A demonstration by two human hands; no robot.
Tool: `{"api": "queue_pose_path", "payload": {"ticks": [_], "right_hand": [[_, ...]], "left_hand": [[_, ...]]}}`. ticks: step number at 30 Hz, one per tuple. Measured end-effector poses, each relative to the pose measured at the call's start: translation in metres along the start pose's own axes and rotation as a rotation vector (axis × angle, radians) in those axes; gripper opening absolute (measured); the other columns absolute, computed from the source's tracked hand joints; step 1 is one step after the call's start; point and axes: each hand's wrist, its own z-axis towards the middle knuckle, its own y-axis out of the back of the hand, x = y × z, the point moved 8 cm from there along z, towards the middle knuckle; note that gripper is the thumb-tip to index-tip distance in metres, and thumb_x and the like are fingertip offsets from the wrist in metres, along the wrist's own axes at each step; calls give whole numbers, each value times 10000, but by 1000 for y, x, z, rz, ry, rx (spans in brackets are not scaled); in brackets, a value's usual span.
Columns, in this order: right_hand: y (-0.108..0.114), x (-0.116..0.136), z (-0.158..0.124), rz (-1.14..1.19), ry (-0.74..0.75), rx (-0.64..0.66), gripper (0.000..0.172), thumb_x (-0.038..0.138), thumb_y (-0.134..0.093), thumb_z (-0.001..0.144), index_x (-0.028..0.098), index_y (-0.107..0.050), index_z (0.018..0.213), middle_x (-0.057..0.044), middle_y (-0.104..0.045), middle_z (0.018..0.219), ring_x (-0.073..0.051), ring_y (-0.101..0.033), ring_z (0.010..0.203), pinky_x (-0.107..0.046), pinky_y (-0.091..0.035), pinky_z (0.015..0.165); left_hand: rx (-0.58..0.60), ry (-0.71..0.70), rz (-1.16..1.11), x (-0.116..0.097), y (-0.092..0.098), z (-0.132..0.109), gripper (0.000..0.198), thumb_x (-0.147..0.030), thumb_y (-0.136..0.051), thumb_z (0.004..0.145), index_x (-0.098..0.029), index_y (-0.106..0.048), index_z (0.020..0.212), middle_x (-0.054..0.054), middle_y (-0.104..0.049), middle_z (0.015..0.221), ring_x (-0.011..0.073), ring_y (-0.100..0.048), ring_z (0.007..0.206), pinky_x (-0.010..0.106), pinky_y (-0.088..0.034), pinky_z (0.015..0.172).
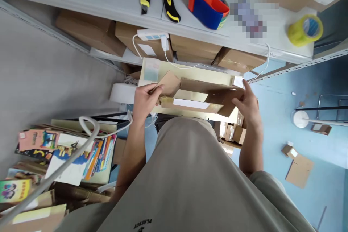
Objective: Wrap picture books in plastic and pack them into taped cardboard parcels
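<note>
Head view: your left hand (146, 101) is pinching the left flap (169, 84) of an open cardboard box (199, 86); your right hand (248, 103) is holding thumb and forefinger apart at the right end, though whether it is gripping, I cannot tell; the box is staying over the cream tabletop (206, 75). Uneven pulling is risking skewed walls or a torn flap; the white cable (185, 67), running near the far side, is posing a possible snag.

the cardboard box (198, 85) is brown, the table (190, 74) cream, the tape roll (297, 33) yellow, the floor (272, 134) blue.
</note>
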Motion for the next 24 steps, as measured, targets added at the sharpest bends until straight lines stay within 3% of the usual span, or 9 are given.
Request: {"api": "queue_pose_path", "payload": {"ticks": [4,8,12,15,18,21,24], "right_hand": [[-63,-15,32,-46,-67,170,913,277,-706,811,135,-559,1700,-173,-834,1400,-309,-800,962,-522,-707,948],[-93,-14,40,-161,-74,107,653,279,-643,917,122,-689,1550,-174,-878,1243,-389,-813,1216,-570,-644,1132],[-97,-6,30,-229,-63,100,517,329,-684,995,217,-733,1497,-153,-869,1316,-387,-839,1147,-557,-658,1079],[-94,0,27,-285,-54,102,268,397,-698,1030,247,-819,1217,-143,-892,1195,-384,-853,1038,-551,-669,1012],[-78,4,33,-320,-63,13,250,455,-675,1051,240,-794,1007,-157,-893,1048,-391,-854,961,-544,-671,946],[-56,8,46,-246,-19,-81,324,529,-668,1044,231,-792,1034,-164,-897,1115,-376,-855,980,-520,-675,920],[-47,4,60,-186,-12,-121,408,608,-656,1040,225,-796,1056,-170,-897,1142,-370,-855,1008,-517,-675,935]], "left_hand": [[26,67,110,36,-32,11,335,-530,-654,994,-225,-752,896,30,-742,800,213,-720,680,265,-500,580],[45,93,361,67,-53,9,258,-418,-619,1036,-230,-769,945,94,-829,880,276,-773,840,313,-523,727],[90,27,432,72,-59,-2,285,-432,-588,1073,-230,-780,1015,126,-851,976,298,-774,900,337,-521,788],[71,-15,448,68,-57,-4,340,-457,-550,1108,-229,-763,971,141,-842,993,302,-777,926,345,-528,812],[46,-33,439,64,-50,2,335,-422,-551,1098,-216,-763,940,151,-840,996,311,-788,963,365,-561,863],[93,-100,271,58,-42,9,323,-404,-577,1069,-214,-816,1176,131,-865,1138,300,-799,1088,377,-608,978],[92,-175,62,52,-34,13,521,-383,-595,1041,-235,-726,1523,115,-814,1446,269,-765,1309,385,-602,1144]]}}
